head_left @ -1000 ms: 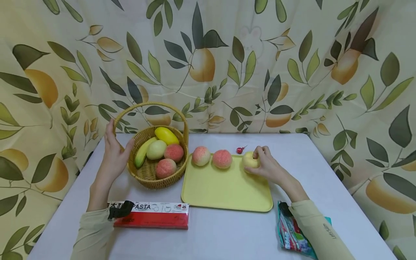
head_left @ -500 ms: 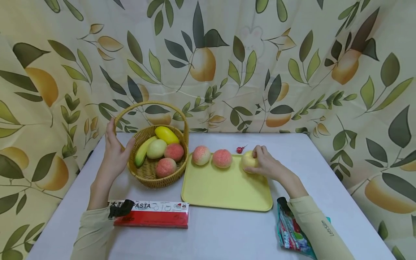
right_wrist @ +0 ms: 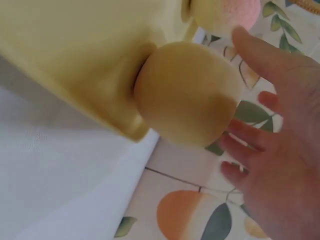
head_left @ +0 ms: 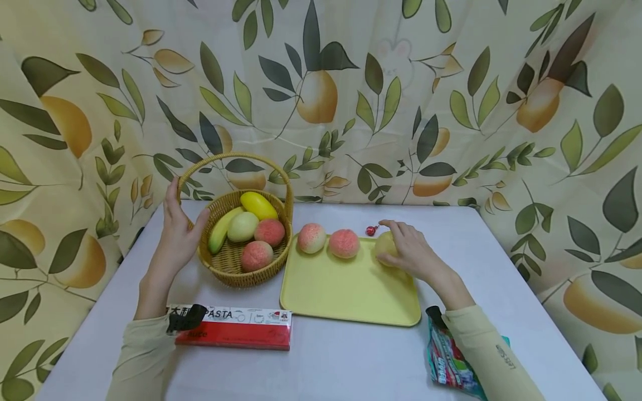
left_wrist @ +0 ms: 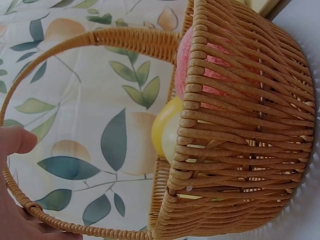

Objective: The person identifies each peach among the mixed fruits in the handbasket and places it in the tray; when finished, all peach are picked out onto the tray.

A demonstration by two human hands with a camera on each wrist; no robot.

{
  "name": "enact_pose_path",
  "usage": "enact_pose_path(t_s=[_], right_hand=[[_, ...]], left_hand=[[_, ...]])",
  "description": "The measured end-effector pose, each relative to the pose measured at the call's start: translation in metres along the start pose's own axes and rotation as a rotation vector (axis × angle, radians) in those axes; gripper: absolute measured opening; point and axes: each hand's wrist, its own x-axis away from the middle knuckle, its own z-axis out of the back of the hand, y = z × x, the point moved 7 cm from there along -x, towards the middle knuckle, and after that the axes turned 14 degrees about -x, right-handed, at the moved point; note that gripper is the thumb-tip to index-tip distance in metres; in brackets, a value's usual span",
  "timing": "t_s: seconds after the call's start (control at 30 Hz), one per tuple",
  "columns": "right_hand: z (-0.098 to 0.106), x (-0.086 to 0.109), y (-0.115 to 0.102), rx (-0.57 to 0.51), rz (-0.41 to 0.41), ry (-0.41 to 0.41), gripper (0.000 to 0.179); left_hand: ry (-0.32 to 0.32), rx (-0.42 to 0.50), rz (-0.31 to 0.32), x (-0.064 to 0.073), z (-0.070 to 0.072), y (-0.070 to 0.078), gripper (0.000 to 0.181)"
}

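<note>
A pale yellow apple sits at the far right corner of the yellow tray. My right hand lies over its right side with spread, straightened fingers that barely touch it. Two pink peaches line the tray's far edge. My left hand rests against the left side of the wicker basket, fingers straight up along the handle and thumb on the rim. In the basket lie a banana, a mango, a pale apple and two peaches.
A red-and-white pasta box lies at the front left under my left forearm. A snack bag lies at the front right by my right sleeve. A small red candy sits behind the tray. A leaf-print curtain backs the table.
My right hand's fingers have uncurled from the yellow apple and now lie loosely over it. The apple stays on the tray. The left hand has not moved.
</note>
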Motion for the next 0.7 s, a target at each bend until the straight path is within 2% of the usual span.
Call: enact_pose_path(t_s=[0.1, 0.23, 0.33, 0.47, 0.7], right_hand=[[0.0, -0.005, -0.02, 0.031, 0.103, 0.084, 0.067], [-0.008, -0.014, -0.05, 0.039, 0.193, 0.108, 0.063], [-0.02, -0.02, -0.071, 0.052, 0.235, 0.059, 0.061], [-0.041, -0.028, -0.098, 0.074, 0.278, -0.064, 0.063], [-0.066, -0.048, -0.144, 0.022, 0.337, -0.208, 0.066]], left_hand=[[-0.007, 0.006, 0.001, 0.001, 0.001, 0.001, 0.088], [-0.009, 0.006, 0.011, 0.0, 0.0, 0.002, 0.088], [-0.012, -0.001, 0.02, 0.0, -0.001, 0.002, 0.088], [-0.018, -0.009, 0.033, 0.001, -0.001, 0.001, 0.089], [-0.026, -0.013, 0.053, 0.002, 0.001, 0.0, 0.089]])
